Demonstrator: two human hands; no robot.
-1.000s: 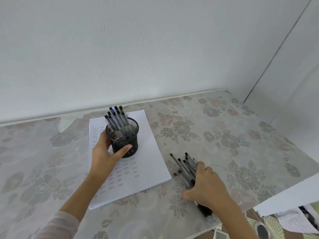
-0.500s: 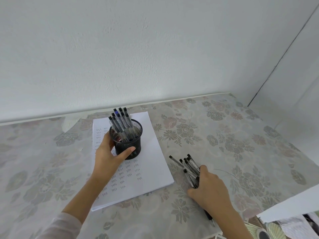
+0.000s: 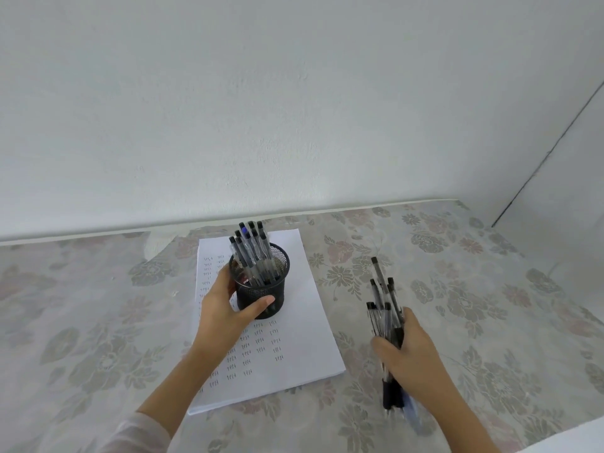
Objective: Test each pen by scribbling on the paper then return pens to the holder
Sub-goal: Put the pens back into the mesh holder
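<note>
Head view: scribbled paper (image 3: 295, 325) is seen; holder (image 3: 263, 291) is gripped by left hand (image 3: 222, 310), loose pens (image 3: 381, 294) are clasped by right hand (image 3: 408, 353), probably awaiting return.

The right hand (image 3: 415, 354) hides the middle of the pen bundle (image 3: 388, 317), its lower ends blurred. The marks (image 3: 258, 341) on the paper (image 3: 304, 322) are unreadably small.
</note>
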